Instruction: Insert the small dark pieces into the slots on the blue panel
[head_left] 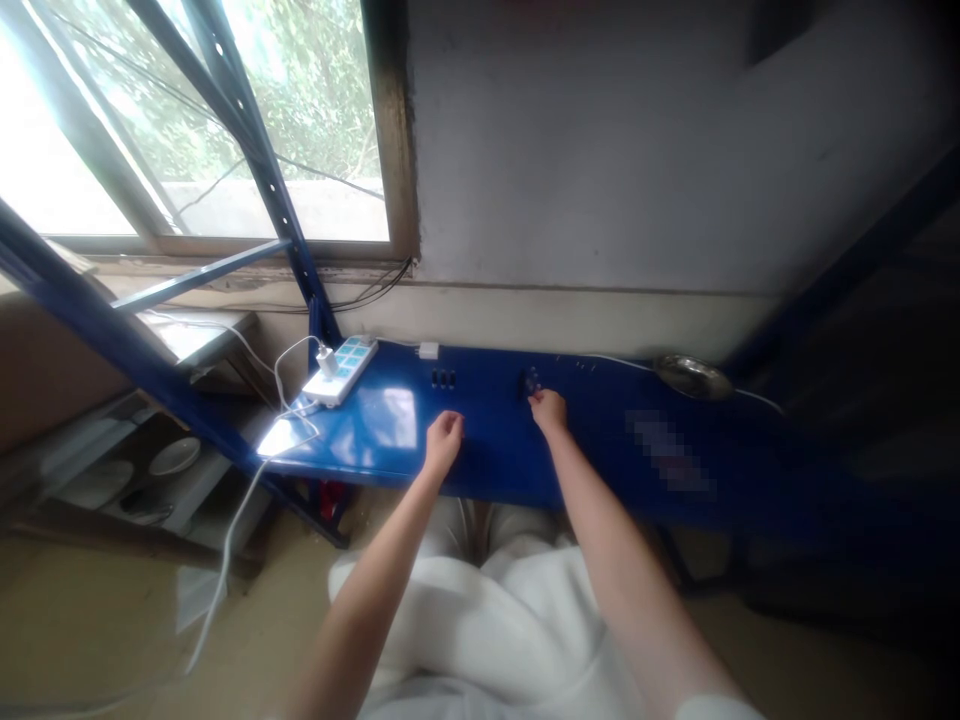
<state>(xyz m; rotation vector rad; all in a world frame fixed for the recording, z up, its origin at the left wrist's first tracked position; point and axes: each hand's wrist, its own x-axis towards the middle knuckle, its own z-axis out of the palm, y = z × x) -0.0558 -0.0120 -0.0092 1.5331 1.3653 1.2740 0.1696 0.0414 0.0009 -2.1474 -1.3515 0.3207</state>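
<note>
Above the blue table (487, 450) my left hand (445, 440) is closed, its fingers curled and pressed together. Whatever they may hold is hidden. My right hand (549, 410) pinches at the near edge of a small see-through piece (532, 380), too small and blurred to name. A dark bit lies against that piece on its left. Beyond my left hand, a few small dark cylinder-like pieces (443, 379) stand side by side in a row. Several tiny thin pieces (585, 366) lie farther back, to the right of my right hand.
A white power strip (341, 372) with a plugged-in charger sits at the table's left end, its cables hanging over the edge. At the back are a white adapter (428, 350) and a shiny metal dish (691, 377). Blue frame posts (281, 200) rise at the left, before a window.
</note>
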